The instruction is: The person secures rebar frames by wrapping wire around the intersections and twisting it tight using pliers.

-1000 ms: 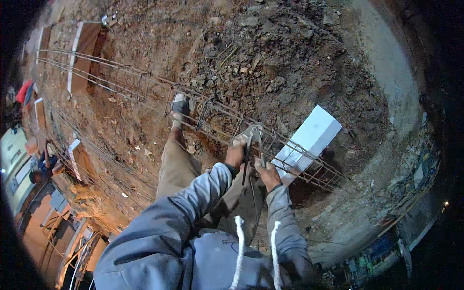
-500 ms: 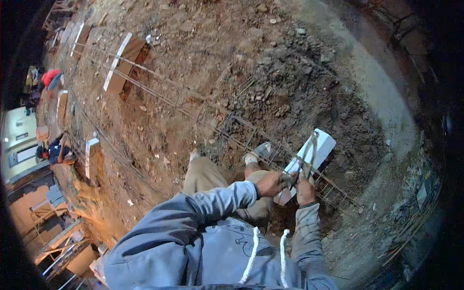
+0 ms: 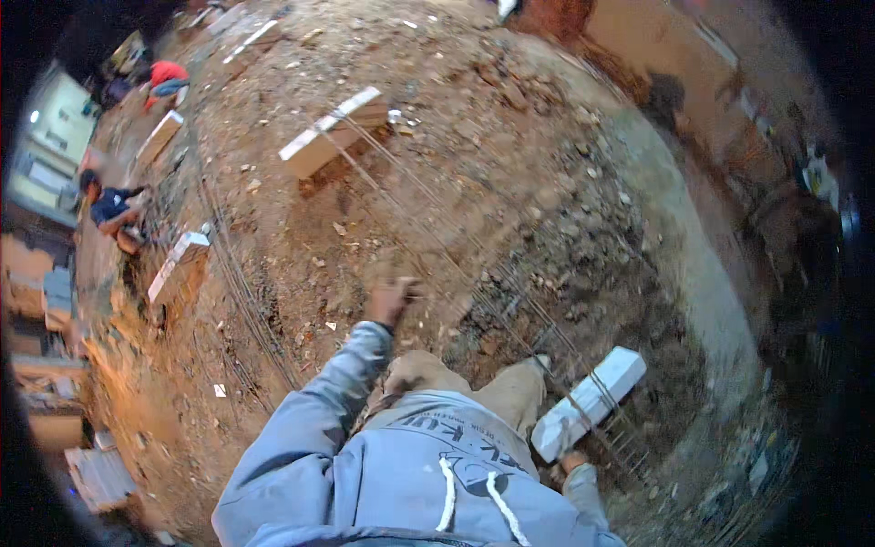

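- Nearest me on the feed is the wearer's grey-blue hoodie (image 3: 428, 469), with two white cords (image 3: 446, 497) hanging down its front.
- On the near right I see the right hand (image 3: 572, 463), close by the near end of the white block (image 3: 590, 398); its fingers are partly hidden, so I can't tell whether that grip is clenched, released or grasping anything.
- The white block lies slantwise on the soil, with the cage (image 3: 627, 447) of thin bars crossing over it and ending just beyond, to the right.
- Left of the legs (image 3: 421, 372), the left hand (image 3: 390, 301) hangs over the dirt, blurred; I read its grip as released, with nothing visible in it.
- To the left, long loose bars (image 3: 241, 296) lie on the ground, beside the left block (image 3: 178, 266).
- Farther off, the cage stretches to the far block (image 3: 330, 139) and crosses it.
- Far left, I see a person in a dark top (image 3: 114, 208) crouching, and beyond, one in red (image 3: 169, 75) bending.
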Demonstrator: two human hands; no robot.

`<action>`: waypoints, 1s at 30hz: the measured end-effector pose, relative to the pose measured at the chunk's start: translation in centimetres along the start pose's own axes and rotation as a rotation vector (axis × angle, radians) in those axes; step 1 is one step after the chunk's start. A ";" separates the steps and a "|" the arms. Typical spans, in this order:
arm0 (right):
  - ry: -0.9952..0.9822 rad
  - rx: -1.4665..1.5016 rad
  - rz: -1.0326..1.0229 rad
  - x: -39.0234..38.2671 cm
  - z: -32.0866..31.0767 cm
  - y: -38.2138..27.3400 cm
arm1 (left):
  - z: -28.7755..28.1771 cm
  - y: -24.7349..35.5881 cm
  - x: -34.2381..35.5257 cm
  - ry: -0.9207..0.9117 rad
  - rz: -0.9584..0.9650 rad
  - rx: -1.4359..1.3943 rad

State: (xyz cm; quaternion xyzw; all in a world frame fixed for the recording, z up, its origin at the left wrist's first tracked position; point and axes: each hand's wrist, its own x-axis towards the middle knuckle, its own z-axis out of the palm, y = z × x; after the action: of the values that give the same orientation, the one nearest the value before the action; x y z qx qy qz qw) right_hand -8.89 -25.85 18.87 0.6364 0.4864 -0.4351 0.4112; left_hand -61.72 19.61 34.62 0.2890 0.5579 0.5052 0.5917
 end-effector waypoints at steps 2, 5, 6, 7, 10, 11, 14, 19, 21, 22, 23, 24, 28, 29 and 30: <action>0.138 -0.003 -0.175 4.9 4.2 -3.0 | -15.8 0.1 2.7 0.274 -0.115 0.104; 0.148 -0.061 -0.286 3.9 -2.5 -11.7 | -29.8 4.4 -2.5 0.574 0.221 0.607; 0.181 -0.111 -0.330 3.9 -5.8 -14.4 | -34.7 4.9 -4.5 0.739 0.243 1.037; 0.202 -0.110 -0.304 3.1 -6.6 -15.2 | -31.6 7.2 -5.6 0.869 0.108 1.092; 0.280 -0.183 -0.356 1.6 -11.7 -19.7 | -34.9 7.3 -10.8 0.905 0.182 1.087; 0.297 -0.197 -0.355 0.9 -12.7 -20.5 | -34.3 7.5 -11.6 0.917 0.187 1.073; 0.347 -0.256 -0.355 -0.5 -16.1 -21.4 | -30.3 8.7 -13.0 0.871 0.118 1.120; 0.445 -0.428 -0.341 -1.9 -26.0 -19.9 | -30.8 9.8 -13.1 1.066 0.625 0.775; 0.486 -0.508 -0.344 -2.4 -31.5 -19.8 | -31.0 11.7 -13.2 1.094 0.568 0.744; 0.499 -0.545 -0.349 -2.6 -33.8 -19.9 | -31.7 12.0 -13.1 1.109 0.666 0.802; 0.510 -0.580 -0.356 -2.6 -36.0 -20.1 | -32.2 12.0 -13.2 1.120 0.763 0.868; 0.513 -0.615 -0.371 -2.8 -37.6 -20.6 | -33.3 11.1 -13.2 1.156 0.745 0.867; 0.489 -0.702 -0.435 -1.9 -41.1 -22.3 | -33.9 9.0 -14.5 1.109 0.564 0.950; 0.482 -0.715 -0.454 -1.5 -41.8 -22.8 | -33.2 9.0 -15.2 1.079 0.513 0.981; 0.478 -0.761 -0.504 -1.1 -43.6 -24.7 | -35.5 3.2 -15.8 1.111 0.284 1.093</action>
State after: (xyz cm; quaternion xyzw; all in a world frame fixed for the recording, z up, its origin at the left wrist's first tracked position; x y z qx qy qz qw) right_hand -26.52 19.80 29.77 0.3866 0.8290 -0.1551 0.3732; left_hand -94.27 -1.74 35.83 0.3124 0.8984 0.3007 -0.0694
